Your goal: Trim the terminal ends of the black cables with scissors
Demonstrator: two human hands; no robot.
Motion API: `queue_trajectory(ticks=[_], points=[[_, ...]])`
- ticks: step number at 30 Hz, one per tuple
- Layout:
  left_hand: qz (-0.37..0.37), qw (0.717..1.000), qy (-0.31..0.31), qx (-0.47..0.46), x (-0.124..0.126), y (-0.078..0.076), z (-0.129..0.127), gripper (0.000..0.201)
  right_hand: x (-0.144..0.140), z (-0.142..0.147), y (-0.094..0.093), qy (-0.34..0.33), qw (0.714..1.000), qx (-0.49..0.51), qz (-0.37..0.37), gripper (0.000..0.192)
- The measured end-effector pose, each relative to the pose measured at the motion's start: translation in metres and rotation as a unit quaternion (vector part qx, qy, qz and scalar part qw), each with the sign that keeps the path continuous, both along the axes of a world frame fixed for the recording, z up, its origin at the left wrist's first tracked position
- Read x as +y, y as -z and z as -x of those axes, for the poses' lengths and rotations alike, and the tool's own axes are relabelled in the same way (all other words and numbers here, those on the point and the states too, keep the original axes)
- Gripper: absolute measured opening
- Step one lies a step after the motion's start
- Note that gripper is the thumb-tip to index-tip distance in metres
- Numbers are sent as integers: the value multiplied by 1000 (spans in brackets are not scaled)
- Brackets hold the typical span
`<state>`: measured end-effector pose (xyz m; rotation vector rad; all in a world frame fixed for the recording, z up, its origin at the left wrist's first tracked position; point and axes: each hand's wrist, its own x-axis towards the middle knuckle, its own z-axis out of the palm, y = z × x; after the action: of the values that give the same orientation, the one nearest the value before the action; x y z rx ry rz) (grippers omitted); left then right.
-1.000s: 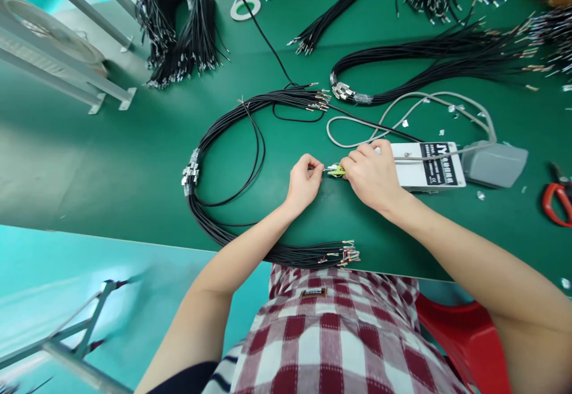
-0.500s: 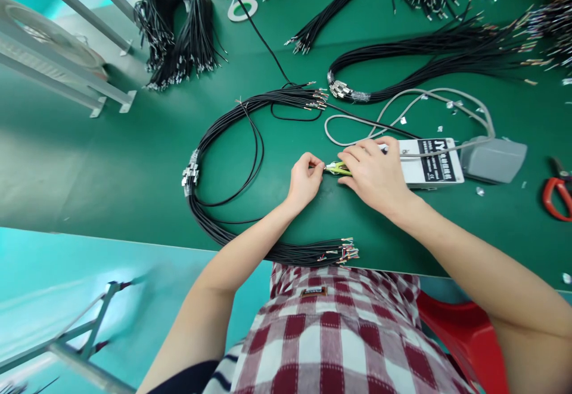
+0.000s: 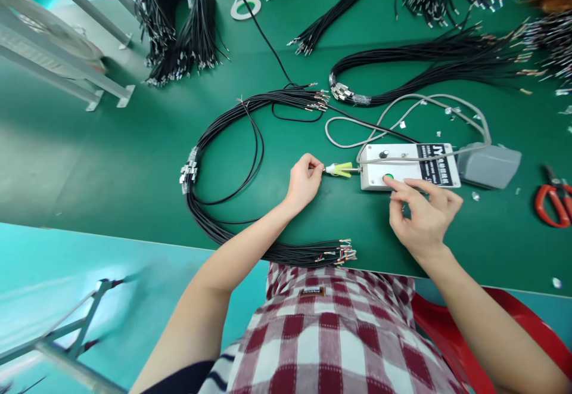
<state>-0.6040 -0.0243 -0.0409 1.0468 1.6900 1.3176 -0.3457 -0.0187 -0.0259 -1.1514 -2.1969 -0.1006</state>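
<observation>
Head view: right hand [image 3: 422, 218] fingertip on green button [image 3: 388, 176].

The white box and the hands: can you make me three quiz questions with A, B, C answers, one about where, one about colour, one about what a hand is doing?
1. Where are the scissors?
A. Far right of the table
B. On the white box
C. In the left hand

2. What colour is the button by the right hand?
A. Red
B. Green
C. Blue

3. What is the left hand doing?
A. Lying flat and open
B. Holding scissors
C. Pinching a wire end at the yellow clip

Answers: 1 A, their red handles lie at the right edge. 2 B, it shows green at the fingertip. 3 C, its fingers close at the clip's tip.
</observation>
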Motion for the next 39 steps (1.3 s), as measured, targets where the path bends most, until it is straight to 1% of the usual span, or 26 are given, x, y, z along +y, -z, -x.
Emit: queue_trajectory(ticks=[3, 5, 8, 10, 11, 13, 14, 15, 16, 17, 18, 19, 20, 21, 22, 23, 24, 25, 26, 27, 28, 30, 32, 34, 37, 39], points=[[8, 1000, -10, -7, -3, -1, 6, 15, 5, 1, 4, 2, 999, 5, -43, 19], [7, 1000, -14, -12, -6, -1, 8, 15, 6, 0, 3, -7, 998, 15, -60, 19], [3, 1000, -17, -15, -11, -4, 13, 13, 1, -1, -3, -30, 998, 37, -31, 16], [-7, 999, -32, -6, -7, -11, 28, 12, -8, -1, -6, -65, 996, 54, -4, 18], [-12, 999, -50, -1, -3, -17, 41, 12, -13, -1, -6, -85, 995, 59, 7, 20], [-20, 992, -124, 8, 10, -35, 78, 14, -22, 0, -3, -125, 990, 59, 26, 23], [-10, 986, -169, -10, 18, -45, 99, 14, -25, 0, -1, -142, 988, 56, 36, 23], [-8, 975, -222, -21, 24, -56, 120, 14, -28, 0, 2, -156, 985, 54, 45, 23], [-25, 960, -277, -14, 28, -66, 138, 15, -29, 0, 5, -165, 983, 53, 54, 23], [-61, 941, -334, 13, 29, -75, 150, 15, -29, 1, 8, -171, 982, 52, 61, 23], [-84, 932, -350, 34, 25, -83, 155, 14, -28, 1, 10, -174, 981, 52, 68, 23], [-103, 934, -336, 59, 17, -87, 152, 10, -28, 1, 12, -174, 981, 51, 73, 22], [-111, 958, -240, 115, 4, -90, 142, 9, -27, 1, 13, -174, 980, 51, 78, 22], [-74, 984, -66, 151, -13, -91, 126, 9, -26, 1, 14, -174, 980, 49, 82, 21], [-2, 976, 136, 171, -32, -90, 108, 8, -25, 1, 14, -175, 980, 47, 86, 20], [77, 926, 313, 195, -53, -90, 90, 8, -25, 1, 14, -178, 979, 44, 90, 20], [138, 860, 433, 231, -72, -89, 73, 10, -25, 1, 13, -181, 978, 44, 93, 19], [178, 808, 484, 284, -90, -88, 61, 15, -25, 1, 13, -185, 977, 45, 98, 19], [209, 771, 500, 336, -104, -88, 53, 19, -26, 1, 12, -189, 975, 46, 103, 18], [232, 744, 500, 377, -115, -88, 50, 22, -26, 2, 12, -193, 974, 48, 110, 18], [252, 728, 489, 409, -123, -89, 52, 25, -26, 2, 12, -195, 973, 51, 117, 17], [279, 717, 469, 433, -131, -90, 62, 25, -26, 3, 12, -196, 971, 55, 128, 17], [284, 727, 463, 420, -132, -90, 75, 22, -26, 3, 13, -198, 969, 61, 133, 17], [274, 747, 471, 382, -130, -90, 85, 20, -26, 3, 14, -200, 968, 67, 134, 17], [263, 781, 481, 300, -126, -87, 93, 20, -25, 3, 15, -199, 967, 73, 140, 17], [264, 805, 476, 237, -124, -84, 96, 18, -25, 2, 15, -198, 967, 72, 144, 16]])
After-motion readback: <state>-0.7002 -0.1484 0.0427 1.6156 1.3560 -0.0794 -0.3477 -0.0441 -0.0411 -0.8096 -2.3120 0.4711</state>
